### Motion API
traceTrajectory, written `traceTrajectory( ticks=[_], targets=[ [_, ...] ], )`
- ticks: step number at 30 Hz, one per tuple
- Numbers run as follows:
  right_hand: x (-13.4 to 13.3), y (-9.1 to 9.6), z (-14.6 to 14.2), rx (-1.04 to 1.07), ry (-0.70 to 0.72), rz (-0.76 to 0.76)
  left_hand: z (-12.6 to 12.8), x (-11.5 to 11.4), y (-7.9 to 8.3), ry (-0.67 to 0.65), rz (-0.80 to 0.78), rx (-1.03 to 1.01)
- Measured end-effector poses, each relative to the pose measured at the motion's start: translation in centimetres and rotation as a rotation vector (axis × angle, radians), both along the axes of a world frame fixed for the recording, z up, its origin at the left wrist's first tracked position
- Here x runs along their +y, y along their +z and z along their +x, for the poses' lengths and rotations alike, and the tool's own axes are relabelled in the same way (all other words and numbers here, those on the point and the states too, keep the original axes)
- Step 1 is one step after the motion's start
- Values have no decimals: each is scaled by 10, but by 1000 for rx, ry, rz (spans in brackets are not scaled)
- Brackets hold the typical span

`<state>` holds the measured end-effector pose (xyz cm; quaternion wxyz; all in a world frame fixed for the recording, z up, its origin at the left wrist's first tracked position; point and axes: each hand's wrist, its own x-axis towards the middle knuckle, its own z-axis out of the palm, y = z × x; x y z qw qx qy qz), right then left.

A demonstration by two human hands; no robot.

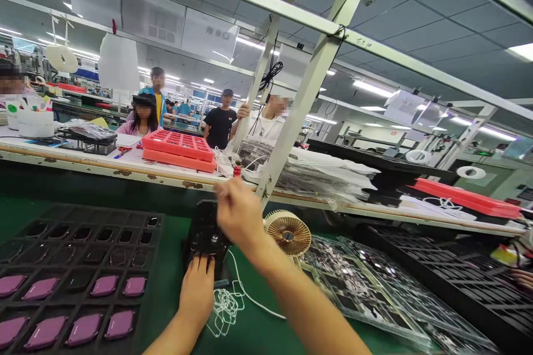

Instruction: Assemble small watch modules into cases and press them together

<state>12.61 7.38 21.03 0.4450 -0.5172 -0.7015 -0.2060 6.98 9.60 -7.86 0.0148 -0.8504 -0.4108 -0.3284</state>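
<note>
Black device [206, 227]: upright on the green surface [169, 266], near both hands | left hand [197, 288]: fingers extended at the device's base, anything gripped beneath cannot be told | right hand [241, 211]: grip curled beside the device's top, contents hidden | tray [95, 214] with purple pieces [104, 285]: left | white cable [227, 305]: beside left hand

Bright, cool overhead light from ceiling lamps [372, 89], green bench [165, 283] dimmer below shelf [95, 166], glints scattered on clear trays [366, 288], raised right hand [239, 213] slightly soft, wide-angle stretch toward frame edges.
</note>
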Motion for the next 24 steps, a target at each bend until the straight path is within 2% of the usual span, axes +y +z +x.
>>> traceTrajectory(
  ticks=[2,5,8,11,16,20,24],
  targets=[
    [20,22,42,87,-97,-9,-2,-2,5,0,-5,22],
    [47,39,80,122,-88,-134,-5,-3,10,1,-5,43],
    [58,42,91,136,1,-243,-6,-3,12,11,0,59],
    [55,38,88,141,78,-245,-7,-6,13,27,15,71],
    [34,21,80,146,98,-116,-25,-19,0,63,85,12],
    [5,-4,76,134,86,23,-58,-32,-27,7,152,-87],
    [-21,-38,77,79,190,121,-90,-41,-52,33,201,-222]
  ],
)
